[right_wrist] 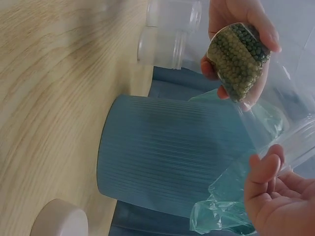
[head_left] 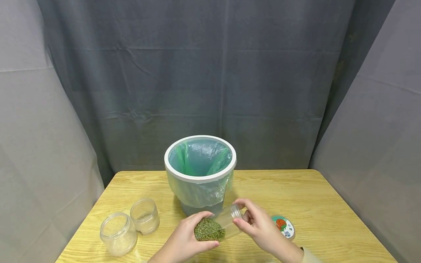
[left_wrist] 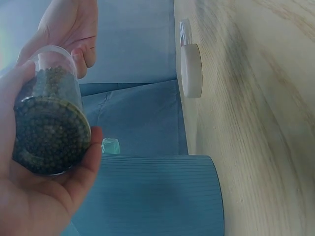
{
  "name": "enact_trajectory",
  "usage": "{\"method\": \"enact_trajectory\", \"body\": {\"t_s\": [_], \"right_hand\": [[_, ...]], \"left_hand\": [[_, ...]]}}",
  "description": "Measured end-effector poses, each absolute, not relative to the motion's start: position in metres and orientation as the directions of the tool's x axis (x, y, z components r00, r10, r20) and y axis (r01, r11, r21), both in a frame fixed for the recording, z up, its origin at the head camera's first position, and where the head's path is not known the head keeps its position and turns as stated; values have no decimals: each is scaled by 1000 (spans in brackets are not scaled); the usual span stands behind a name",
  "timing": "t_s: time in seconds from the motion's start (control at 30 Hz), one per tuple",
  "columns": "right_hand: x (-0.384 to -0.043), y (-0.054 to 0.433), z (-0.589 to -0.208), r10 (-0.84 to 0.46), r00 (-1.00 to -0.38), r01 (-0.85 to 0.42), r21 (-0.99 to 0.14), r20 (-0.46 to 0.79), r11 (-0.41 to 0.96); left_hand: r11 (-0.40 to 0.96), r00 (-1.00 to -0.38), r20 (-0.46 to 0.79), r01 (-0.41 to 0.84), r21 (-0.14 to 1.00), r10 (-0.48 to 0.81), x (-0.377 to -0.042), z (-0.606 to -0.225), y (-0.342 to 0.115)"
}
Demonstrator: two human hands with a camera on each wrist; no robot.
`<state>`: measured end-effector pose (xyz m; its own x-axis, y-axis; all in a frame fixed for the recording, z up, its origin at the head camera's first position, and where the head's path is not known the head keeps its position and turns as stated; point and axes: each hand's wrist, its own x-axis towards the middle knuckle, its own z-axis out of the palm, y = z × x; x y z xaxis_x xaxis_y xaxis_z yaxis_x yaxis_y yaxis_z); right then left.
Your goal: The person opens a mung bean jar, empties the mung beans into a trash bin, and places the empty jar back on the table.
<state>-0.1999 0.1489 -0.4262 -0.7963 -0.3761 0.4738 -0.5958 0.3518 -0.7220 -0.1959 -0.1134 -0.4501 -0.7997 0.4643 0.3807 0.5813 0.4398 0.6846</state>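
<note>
Green, small round beans (head_left: 209,230) lie in the base of a clear, cylindrical jar (head_left: 227,223), which you hold tilted, its threaded mouth raised toward your right. Your left hand (head_left: 185,235) grips the bean-filled end, fingers and thumb around it; your right hand (head_left: 261,226) pinches the mouth. Just beyond the jar stands a blue-grey, white-rimmed round bin (head_left: 200,179) lined with a translucent green plastic bag (head_left: 197,193). Two clear, round, open jars (head_left: 118,235) stand on the pale wood-grain surface (head_left: 315,204) to your left; a round, green-and-white lid (head_left: 283,227) with a red print lies to your right.
</note>
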Motion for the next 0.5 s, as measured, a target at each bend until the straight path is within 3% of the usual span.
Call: {"method": "enact_trajectory", "body": {"t_s": [0.27,0.5], "right_hand": [[-200,149,-429,-376,-803,-586,-727,463,357],[-198,146,-422,-399,-837,-526,-750,373,401]], "left_hand": [[432,-794,377,585,687,476,-199,-453,-112],[510,-814,367,572,643,450,-194,-448,-107]]}}
